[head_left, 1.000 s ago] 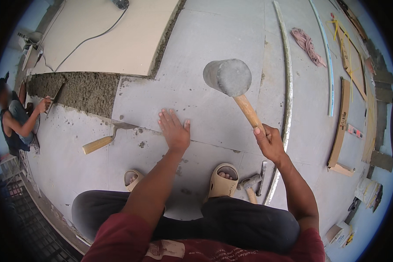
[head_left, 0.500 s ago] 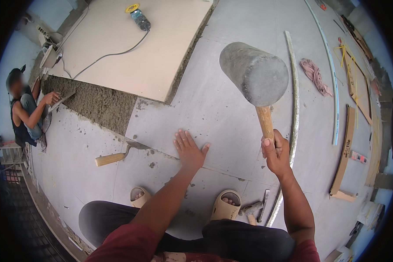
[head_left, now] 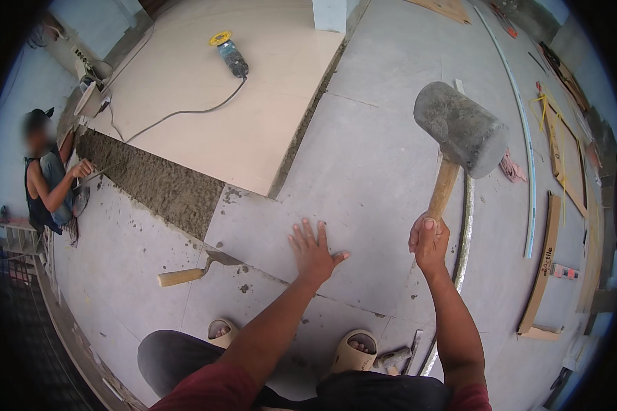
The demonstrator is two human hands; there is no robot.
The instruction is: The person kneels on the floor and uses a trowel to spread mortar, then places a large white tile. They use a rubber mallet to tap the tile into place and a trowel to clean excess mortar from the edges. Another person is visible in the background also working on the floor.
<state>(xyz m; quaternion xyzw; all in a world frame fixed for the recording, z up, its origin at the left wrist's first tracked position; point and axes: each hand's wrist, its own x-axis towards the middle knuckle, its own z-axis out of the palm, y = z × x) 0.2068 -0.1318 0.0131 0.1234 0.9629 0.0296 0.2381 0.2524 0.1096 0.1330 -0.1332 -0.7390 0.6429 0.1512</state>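
My right hand (head_left: 430,244) is closed round the wooden handle of a large rubber mallet (head_left: 459,127), its dark grey head raised above the floor. My left hand (head_left: 315,255) lies flat on a grey floor tile (head_left: 349,185), fingers spread, just beyond a joint between tiles. A pointing trowel (head_left: 192,274) with a wooden handle rests on the tiles to the left of that hand. Beyond the trowel, a strip of wet mortar (head_left: 151,178) runs between the grey tiles and the beige floor (head_left: 212,130).
At the left a co-worker (head_left: 51,171) crouches by the mortar, holding a tool. An angle grinder (head_left: 231,56) with a yellow disc lies on the beige floor, its cord trailing. A long metal straightedge (head_left: 467,226), a hammer (head_left: 394,356), a pink cloth (head_left: 512,168) and a cardboard strip (head_left: 543,267) lie rightward.
The mallet has shifted right in the view and its head has tilted over to the right. My left hand stays flat on the tile. The whole view has shifted slightly.
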